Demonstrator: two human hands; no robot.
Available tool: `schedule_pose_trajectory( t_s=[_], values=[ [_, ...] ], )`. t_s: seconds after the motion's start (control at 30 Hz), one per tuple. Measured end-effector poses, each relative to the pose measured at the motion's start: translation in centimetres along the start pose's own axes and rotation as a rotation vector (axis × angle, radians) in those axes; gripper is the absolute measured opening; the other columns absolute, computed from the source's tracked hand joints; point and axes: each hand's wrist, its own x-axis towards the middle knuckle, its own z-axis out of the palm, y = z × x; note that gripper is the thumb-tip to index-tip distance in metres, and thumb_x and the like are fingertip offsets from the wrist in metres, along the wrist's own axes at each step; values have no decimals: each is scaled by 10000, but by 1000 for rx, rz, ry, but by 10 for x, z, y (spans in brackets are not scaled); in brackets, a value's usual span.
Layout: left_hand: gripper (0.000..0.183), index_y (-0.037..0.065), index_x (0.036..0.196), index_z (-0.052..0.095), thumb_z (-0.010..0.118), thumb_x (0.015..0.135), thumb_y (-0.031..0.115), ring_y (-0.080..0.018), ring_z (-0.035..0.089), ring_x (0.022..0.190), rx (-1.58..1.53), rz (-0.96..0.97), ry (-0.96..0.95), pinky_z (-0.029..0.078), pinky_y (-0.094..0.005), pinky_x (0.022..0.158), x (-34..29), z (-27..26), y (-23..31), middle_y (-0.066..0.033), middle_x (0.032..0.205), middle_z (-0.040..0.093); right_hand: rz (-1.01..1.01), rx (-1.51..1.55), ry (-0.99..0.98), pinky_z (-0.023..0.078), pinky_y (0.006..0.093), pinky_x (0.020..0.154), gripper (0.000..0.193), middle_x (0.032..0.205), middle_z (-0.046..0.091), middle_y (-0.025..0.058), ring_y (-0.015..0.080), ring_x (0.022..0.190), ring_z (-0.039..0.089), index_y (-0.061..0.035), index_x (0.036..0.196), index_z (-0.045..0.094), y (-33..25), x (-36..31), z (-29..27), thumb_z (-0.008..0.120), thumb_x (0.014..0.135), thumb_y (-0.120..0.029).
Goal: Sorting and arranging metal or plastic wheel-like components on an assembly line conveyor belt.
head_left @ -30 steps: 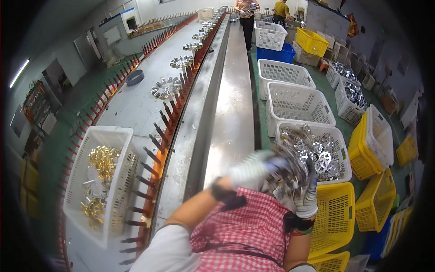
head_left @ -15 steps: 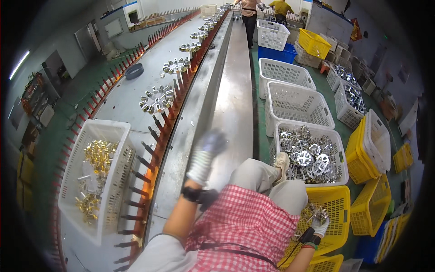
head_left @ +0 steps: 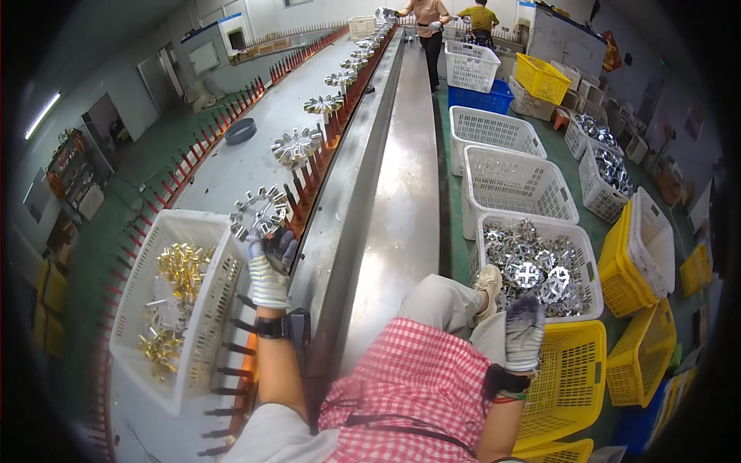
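My left hand (head_left: 270, 268), in a white glove with dark fingers, is at the near rim of a shiny silver wheel-shaped metal part (head_left: 260, 210) with blocky pieces around its edge. Its fingers bend against that rim; the exact grip is partly hidden. The part is by the row of dark-tipped red pins (head_left: 303, 193). Similar silver wheels (head_left: 296, 147) follow along the row into the distance. My right hand (head_left: 525, 332), gloved alike, holds nothing. Its fingers are stretched out beside my knee, above the edge of a yellow basket (head_left: 579, 378).
At left, a white basket (head_left: 228, 309) holds gold and silver pieces. A white basket (head_left: 590, 266) of silver wheels is at my right, with white baskets (head_left: 519, 189) beyond. A metal channel (head_left: 401, 193) runs ahead. A dark ring (head_left: 239, 131) lies on the table. Two people (head_left: 428, 27) are far off.
My left hand has moved left from over the channel to the nearest wheel. My right hand has come up out of the yellow basket, and the silver part it held is gone from it.
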Motion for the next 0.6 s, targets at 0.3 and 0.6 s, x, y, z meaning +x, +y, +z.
schedule_pose_trajectory(
  t_s=[0.3,0.6],
  values=[
    [541,76,1119,483,571,755,467,-150,541,749,189,238,8,447,-268,624,-36,0,38,-54,898,565,91,-37,-178,458,390,866,330,1087,553,131,252,949,564,-25,1183,430,6,-4,-6,332,910,-181],
    [373,135,1202,434,526,845,189,-141,536,819,-160,223,69,464,-253,791,61,-11,-1,-68,1066,515,43,-141,-10,470,327,768,247,933,604,62,181,827,577,-72,1024,556,3,-11,9,491,866,-250]
  ],
)
